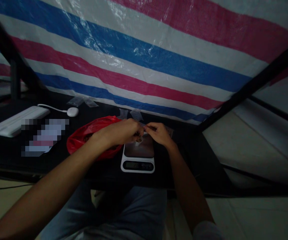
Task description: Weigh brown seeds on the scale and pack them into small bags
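My left hand [124, 131] and my right hand [158, 133] meet above a small white digital scale [138, 159] on a black table [104, 173]. Both hands have their fingers pinched together on a small clear plastic bag [144, 128] held between them. A small brownish item [139, 140] shows just under the fingers, over the scale's plate. A red plastic bag [84, 138] lies right behind my left wrist, partly hidden by it.
A white keyboard [17, 120] and a white mouse [72, 111] with its cable lie at the table's left. Several small clear bags [130, 114] rest at the table's back edge. A striped blue, red and white tarp [139, 53] hangs behind.
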A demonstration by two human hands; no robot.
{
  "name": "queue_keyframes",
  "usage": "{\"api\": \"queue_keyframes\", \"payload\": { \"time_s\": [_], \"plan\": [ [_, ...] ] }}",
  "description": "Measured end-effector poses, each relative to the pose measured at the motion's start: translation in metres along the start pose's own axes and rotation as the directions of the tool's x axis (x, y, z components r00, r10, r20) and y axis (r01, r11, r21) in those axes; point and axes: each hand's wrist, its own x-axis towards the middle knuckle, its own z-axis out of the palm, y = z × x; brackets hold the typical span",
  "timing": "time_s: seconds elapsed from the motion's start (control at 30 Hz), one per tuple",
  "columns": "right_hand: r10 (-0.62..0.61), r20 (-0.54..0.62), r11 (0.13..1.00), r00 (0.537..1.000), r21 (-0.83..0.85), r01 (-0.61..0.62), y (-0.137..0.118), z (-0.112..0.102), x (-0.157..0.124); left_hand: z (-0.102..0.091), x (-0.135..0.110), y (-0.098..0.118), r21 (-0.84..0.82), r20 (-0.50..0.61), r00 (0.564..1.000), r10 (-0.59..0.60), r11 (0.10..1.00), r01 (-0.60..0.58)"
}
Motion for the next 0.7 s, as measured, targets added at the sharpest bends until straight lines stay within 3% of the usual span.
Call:
{"api": "queue_keyframes", "payload": {
  "time_s": [0.33,0.57,0.7],
  "plan": [
    [0.001,0.012,1.0,1.0,0.029,-0.002,0.0,0.0,0.0,0.0,0.001,0.006,-0.078,0.044,0.991,0.125,0.99,-0.121],
    [-0.014,0.007,1.0,1.0,-0.005,0.014,0.001,0.001,0.0,-0.001,0.001,0.005,-0.084,0.021,0.997,0.08,0.993,-0.078],
    [-0.045,-0.017,0.999,0.999,-0.024,0.045,0.005,0.001,0.0,-0.011,-0.016,-0.002,-0.011,-0.033,0.998,-0.047,0.999,0.047]
  ]
}}
